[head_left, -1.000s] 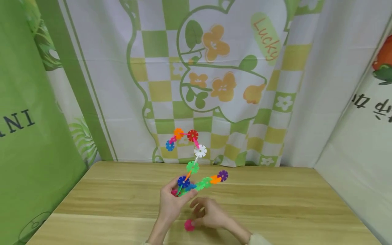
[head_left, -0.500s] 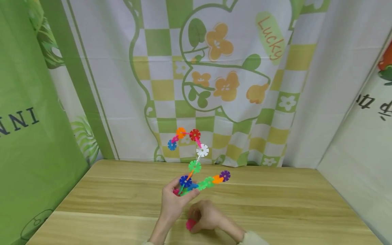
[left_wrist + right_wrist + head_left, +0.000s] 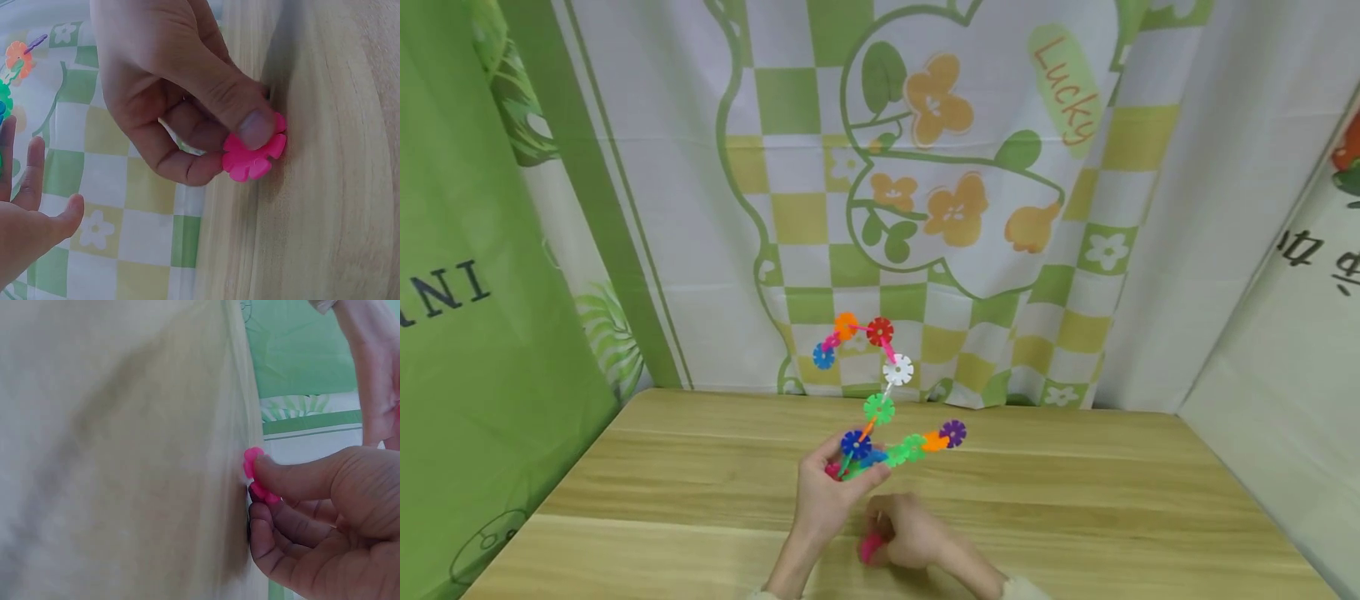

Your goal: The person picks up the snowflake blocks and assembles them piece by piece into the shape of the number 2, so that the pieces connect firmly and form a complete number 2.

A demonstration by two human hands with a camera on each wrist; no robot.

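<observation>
One pink snowflake piece sits against the wooden tabletop, pinched between the thumb and curled fingers of the right hand; in the head view it shows as a spot of pink under that hand, near the front edge of the tabletop, and the right wrist view shows the same piece pressed to the wood by the thumb. Just beside it, the left hand is raised off the tabletop with its fingers curled round the lower end of a chain of snowflake pieces. The chain rises from that grip in blue, green, white, red and orange discs, with a short branch of green, orange and purple reaching to the right. Behind stands a green and white checked curtain with orange flowers.
</observation>
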